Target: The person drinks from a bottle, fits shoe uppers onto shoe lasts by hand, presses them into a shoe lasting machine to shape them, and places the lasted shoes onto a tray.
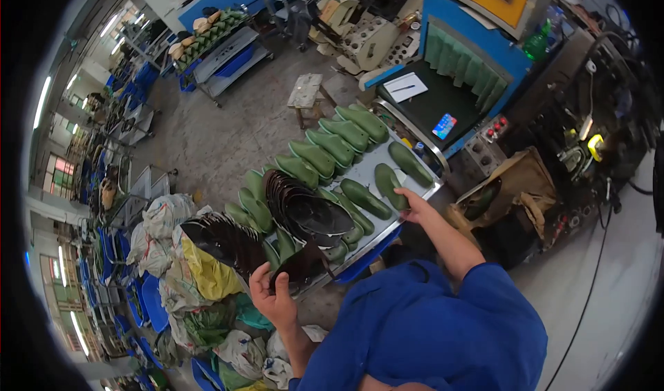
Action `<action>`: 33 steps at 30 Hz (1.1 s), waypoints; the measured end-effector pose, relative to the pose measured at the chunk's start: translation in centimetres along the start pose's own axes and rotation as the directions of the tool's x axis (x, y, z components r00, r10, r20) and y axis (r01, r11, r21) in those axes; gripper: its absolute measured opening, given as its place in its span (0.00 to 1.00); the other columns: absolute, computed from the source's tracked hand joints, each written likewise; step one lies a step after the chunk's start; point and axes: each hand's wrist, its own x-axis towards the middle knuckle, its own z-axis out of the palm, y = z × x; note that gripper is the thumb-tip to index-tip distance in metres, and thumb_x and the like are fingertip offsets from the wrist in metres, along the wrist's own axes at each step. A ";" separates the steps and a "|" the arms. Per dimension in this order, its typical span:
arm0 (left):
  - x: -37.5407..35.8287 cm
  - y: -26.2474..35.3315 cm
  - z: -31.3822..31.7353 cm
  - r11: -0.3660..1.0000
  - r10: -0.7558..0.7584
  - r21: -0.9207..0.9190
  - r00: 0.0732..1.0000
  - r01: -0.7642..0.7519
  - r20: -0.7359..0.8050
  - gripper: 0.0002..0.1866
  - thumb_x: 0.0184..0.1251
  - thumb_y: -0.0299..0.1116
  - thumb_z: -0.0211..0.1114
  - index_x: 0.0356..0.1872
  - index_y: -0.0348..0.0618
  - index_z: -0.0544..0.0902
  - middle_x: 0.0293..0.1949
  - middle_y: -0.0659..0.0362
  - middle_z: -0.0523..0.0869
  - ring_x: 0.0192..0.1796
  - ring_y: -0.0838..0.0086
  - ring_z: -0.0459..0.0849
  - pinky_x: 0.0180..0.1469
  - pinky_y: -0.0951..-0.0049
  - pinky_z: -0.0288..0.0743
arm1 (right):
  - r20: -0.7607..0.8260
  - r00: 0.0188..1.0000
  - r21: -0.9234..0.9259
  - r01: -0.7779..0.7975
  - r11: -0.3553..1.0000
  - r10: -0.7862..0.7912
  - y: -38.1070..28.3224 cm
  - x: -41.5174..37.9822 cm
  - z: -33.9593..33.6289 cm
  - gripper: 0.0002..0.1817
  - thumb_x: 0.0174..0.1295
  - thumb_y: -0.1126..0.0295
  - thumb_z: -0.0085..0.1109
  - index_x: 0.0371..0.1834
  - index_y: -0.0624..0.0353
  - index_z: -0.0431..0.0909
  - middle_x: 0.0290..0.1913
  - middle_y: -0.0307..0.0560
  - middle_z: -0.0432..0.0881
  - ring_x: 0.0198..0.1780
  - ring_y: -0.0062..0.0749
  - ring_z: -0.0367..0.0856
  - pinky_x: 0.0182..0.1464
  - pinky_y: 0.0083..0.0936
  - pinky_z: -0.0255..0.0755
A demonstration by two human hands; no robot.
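My right hand (413, 206) is closed around the end of a green shoe last (389, 183) at the right part of a metal-topped cart (377, 157). At the cart's left end, my left hand (273, 300) grips a dark brown shoe upper (304, 268) between thumb and fingers. Close to it stands a nested stack of glossy dark uppers (304, 208), and another fanned stack (221, 242) lies farther left. More green lasts (332, 149) line the cart's far side, with several loose ones (365, 197) along the near side.
Beyond the cart's right end is a blue machine (432, 17) with a green strip curtain; a phone (444, 125) and notepad (406, 87) rest on its belt. A wooden stool (305, 91) stands behind the cart. Sacks (169, 215) pile up at left. An open cardboard box (515, 183) sits right.
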 end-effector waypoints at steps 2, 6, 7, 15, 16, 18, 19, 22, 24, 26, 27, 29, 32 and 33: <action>0.3 -1.1 0.4 0.999 0.008 -0.034 1.000 -0.007 0.028 0.16 0.74 0.22 0.77 0.58 0.34 0.84 0.46 0.63 0.88 0.49 0.83 0.83 0.54 0.82 0.76 | 0.022 1.000 0.142 -0.021 0.990 0.018 2.8 -2.7 -1.2 0.17 0.64 0.48 0.78 0.43 0.45 0.85 0.32 0.32 0.82 0.29 0.26 0.75 0.32 0.26 0.69; 0.9 -2.2 3.5 0.985 -0.082 -0.122 0.949 0.124 0.305 0.09 0.75 0.23 0.75 0.51 0.34 0.87 0.44 0.62 0.90 0.46 0.82 0.85 0.52 0.81 0.78 | 0.122 0.985 0.287 0.086 0.954 -0.125 8.2 -14.9 -5.3 0.14 0.70 0.55 0.73 0.51 0.48 0.86 0.43 0.36 0.89 0.44 0.27 0.86 0.43 0.31 0.79; 1.0 -2.1 5.0 0.985 -0.071 -0.119 0.931 0.121 0.359 0.08 0.76 0.24 0.75 0.50 0.34 0.88 0.43 0.62 0.90 0.44 0.82 0.84 0.51 0.80 0.78 | 0.099 0.979 0.314 0.141 0.939 -0.180 9.9 -17.1 -6.8 0.15 0.70 0.56 0.73 0.54 0.47 0.85 0.45 0.36 0.89 0.44 0.27 0.86 0.43 0.30 0.78; -1.5 0.1 16.2 0.986 0.098 -0.163 0.677 0.033 0.729 0.09 0.83 0.30 0.70 0.52 0.34 0.88 0.43 0.63 0.89 0.42 0.82 0.81 0.48 0.80 0.75 | -0.422 0.676 0.189 0.717 0.671 -0.604 16.6 -27.7 -15.5 0.29 0.69 0.61 0.75 0.70 0.51 0.74 0.60 0.40 0.84 0.57 0.30 0.84 0.58 0.35 0.80; -2.2 1.0 17.5 0.988 0.118 -0.153 0.622 0.002 0.774 0.09 0.83 0.30 0.69 0.53 0.34 0.88 0.43 0.62 0.90 0.42 0.82 0.81 0.48 0.80 0.75 | -0.443 0.660 0.200 0.732 0.652 -0.606 16.5 -28.2 -16.2 0.29 0.69 0.61 0.75 0.70 0.51 0.74 0.60 0.40 0.84 0.57 0.30 0.84 0.58 0.35 0.80; -3.8 3.3 20.3 0.982 0.144 -0.188 0.570 0.020 0.809 0.09 0.82 0.29 0.70 0.53 0.35 0.89 0.41 0.61 0.89 0.41 0.81 0.81 0.48 0.79 0.75 | -0.536 0.509 0.176 0.847 0.501 -0.673 15.1 -29.6 -17.7 0.31 0.65 0.62 0.79 0.68 0.50 0.75 0.55 0.36 0.85 0.56 0.24 0.83 0.57 0.28 0.74; -4.5 4.1 21.7 0.974 0.203 -0.223 0.527 -0.025 0.825 0.08 0.82 0.29 0.71 0.53 0.35 0.90 0.40 0.61 0.89 0.41 0.80 0.81 0.48 0.79 0.76 | -0.553 0.494 0.181 0.857 0.482 -0.671 14.6 -30.0 -18.7 0.31 0.65 0.62 0.79 0.68 0.50 0.75 0.55 0.36 0.85 0.56 0.24 0.83 0.57 0.28 0.74; -6.9 7.2 25.5 0.958 0.282 -0.278 0.416 -0.072 0.865 0.08 0.80 0.28 0.71 0.52 0.36 0.91 0.40 0.61 0.89 0.41 0.79 0.82 0.48 0.78 0.76 | -0.585 0.452 0.205 0.886 0.417 -0.673 12.9 -30.6 -21.9 0.33 0.64 0.64 0.81 0.69 0.54 0.74 0.58 0.39 0.83 0.57 0.26 0.84 0.58 0.29 0.78; -8.6 8.9 28.4 0.955 0.295 -0.289 0.352 -0.069 0.888 0.08 0.79 0.27 0.72 0.52 0.36 0.91 0.40 0.61 0.89 0.41 0.78 0.83 0.48 0.78 0.76 | -0.590 0.436 0.247 0.899 0.362 -0.679 11.6 -30.8 -23.4 0.33 0.66 0.64 0.81 0.70 0.57 0.73 0.60 0.41 0.83 0.58 0.28 0.85 0.60 0.31 0.82; -10.3 10.1 31.6 0.947 0.322 -0.315 0.257 -0.068 0.911 0.11 0.79 0.25 0.72 0.57 0.37 0.90 0.42 0.62 0.89 0.42 0.79 0.83 0.49 0.78 0.76 | -0.602 0.454 0.287 0.891 0.353 -0.657 11.2 -30.5 -24.8 0.32 0.69 0.66 0.78 0.71 0.57 0.72 0.61 0.43 0.82 0.61 0.32 0.84 0.64 0.37 0.83; -11.3 10.7 33.2 0.946 0.324 -0.316 0.247 -0.073 0.913 0.11 0.79 0.25 0.72 0.57 0.37 0.90 0.42 0.62 0.89 0.42 0.79 0.83 0.49 0.78 0.76 | -0.602 0.479 0.322 0.878 0.354 -0.639 11.1 -30.3 -25.4 0.31 0.72 0.68 0.76 0.73 0.57 0.71 0.62 0.46 0.82 0.65 0.35 0.83 0.68 0.42 0.83; -13.8 12.0 36.7 0.944 0.211 -0.256 0.216 0.206 0.953 0.15 0.78 0.23 0.71 0.62 0.37 0.87 0.43 0.63 0.90 0.44 0.81 0.85 0.50 0.80 0.77 | -0.601 0.480 0.302 0.877 0.375 -0.639 11.8 -29.5 -26.4 0.28 0.76 0.64 0.72 0.73 0.57 0.72 0.63 0.47 0.81 0.64 0.39 0.83 0.70 0.46 0.82; -17.5 14.6 43.0 0.926 0.095 -0.127 0.106 0.356 0.990 0.12 0.78 0.23 0.72 0.58 0.35 0.85 0.43 0.63 0.91 0.46 0.82 0.86 0.53 0.80 0.79 | -0.506 0.534 0.553 0.804 0.220 -0.677 13.4 -28.1 -28.2 0.26 0.81 0.51 0.65 0.69 0.57 0.77 0.59 0.40 0.85 0.59 0.31 0.85 0.66 0.37 0.82; -18.6 14.3 45.5 0.905 0.035 -0.052 0.047 0.422 0.998 0.10 0.78 0.24 0.72 0.55 0.35 0.85 0.43 0.63 0.91 0.46 0.82 0.87 0.53 0.80 0.80 | -0.420 0.564 0.688 0.709 0.157 -0.711 13.8 -27.9 -28.8 0.28 0.82 0.44 0.59 0.69 0.56 0.78 0.60 0.40 0.85 0.59 0.32 0.85 0.68 0.36 0.80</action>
